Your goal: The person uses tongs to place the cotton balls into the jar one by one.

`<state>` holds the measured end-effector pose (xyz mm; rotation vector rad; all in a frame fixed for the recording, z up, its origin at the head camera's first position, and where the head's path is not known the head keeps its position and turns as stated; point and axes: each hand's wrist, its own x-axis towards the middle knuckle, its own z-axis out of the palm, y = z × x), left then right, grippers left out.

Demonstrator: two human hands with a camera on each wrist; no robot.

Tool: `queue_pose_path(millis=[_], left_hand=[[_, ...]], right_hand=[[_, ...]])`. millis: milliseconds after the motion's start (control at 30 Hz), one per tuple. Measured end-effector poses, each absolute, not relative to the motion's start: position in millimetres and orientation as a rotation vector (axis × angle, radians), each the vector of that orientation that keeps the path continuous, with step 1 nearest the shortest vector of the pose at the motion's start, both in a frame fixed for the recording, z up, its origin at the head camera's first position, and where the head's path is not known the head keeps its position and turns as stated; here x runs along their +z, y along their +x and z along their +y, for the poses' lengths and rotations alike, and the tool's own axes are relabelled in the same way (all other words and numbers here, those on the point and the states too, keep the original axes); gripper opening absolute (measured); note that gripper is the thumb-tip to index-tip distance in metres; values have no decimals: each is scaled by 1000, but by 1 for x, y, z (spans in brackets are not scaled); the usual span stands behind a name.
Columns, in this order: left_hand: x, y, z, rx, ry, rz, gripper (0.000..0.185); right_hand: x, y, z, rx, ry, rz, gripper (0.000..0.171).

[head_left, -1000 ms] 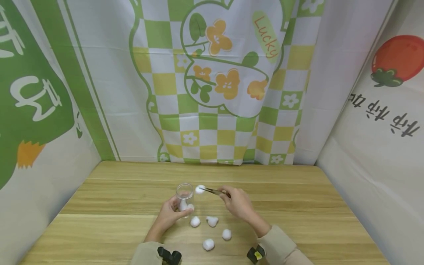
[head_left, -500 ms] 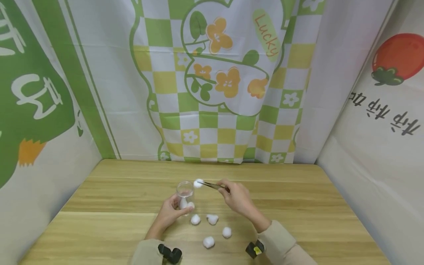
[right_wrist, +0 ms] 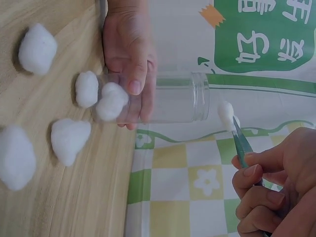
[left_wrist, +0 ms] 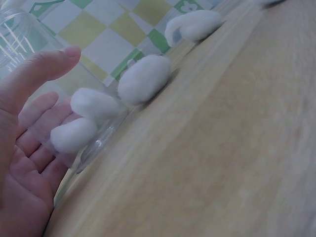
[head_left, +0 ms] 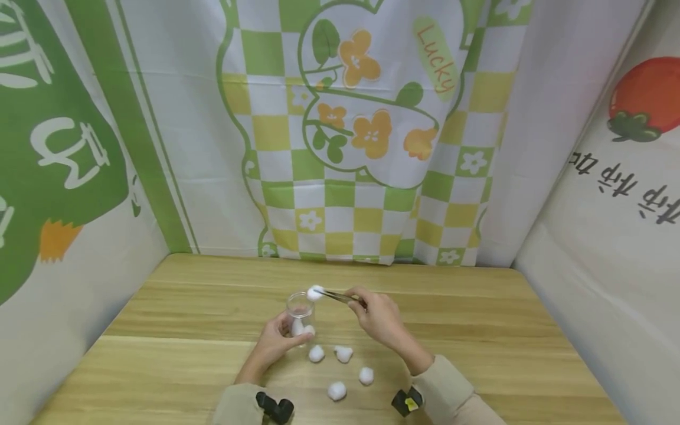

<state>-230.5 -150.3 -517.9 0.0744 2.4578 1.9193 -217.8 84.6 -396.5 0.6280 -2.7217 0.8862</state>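
A clear glass jar point(head_left: 300, 316) stands upright on the wooden table point(head_left: 478, 330), with two cotton balls point(right_wrist: 103, 96) at its bottom. My left hand point(head_left: 273, 341) grips the jar's lower part, the thumb point(right_wrist: 136, 74) across its front. My right hand point(head_left: 379, 319) pinches metal tweezers point(head_left: 340, 297), whose tips hold a cotton ball point(head_left: 315, 292) just above the jar's rim. In the right wrist view that cotton ball point(right_wrist: 227, 113) sits just past the jar's mouth point(right_wrist: 200, 96). In the left wrist view the jar point(left_wrist: 29, 64) rests against my left hand point(left_wrist: 24, 163).
Several loose cotton balls lie on the table in front of the jar: one point(head_left: 316, 353) beside it, another point(head_left: 343, 353), and two nearer me point(head_left: 336, 390) point(head_left: 365, 375). Printed cloth walls point(head_left: 350, 136) close in the table at the back and both sides.
The tweezers with the cotton ball have moved up and left, from beside the jar's rim to just above it. The left hand has kept its hold on the jar.
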Motion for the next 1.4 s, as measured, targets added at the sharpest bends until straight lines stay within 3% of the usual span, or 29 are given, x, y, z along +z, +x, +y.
queue_pose_path(millis=[1400], left_hand=[[-517,-229,-149,1942,154,2439,62]], right_hand=[[-411,-211,66,890,673,-2795,19]])
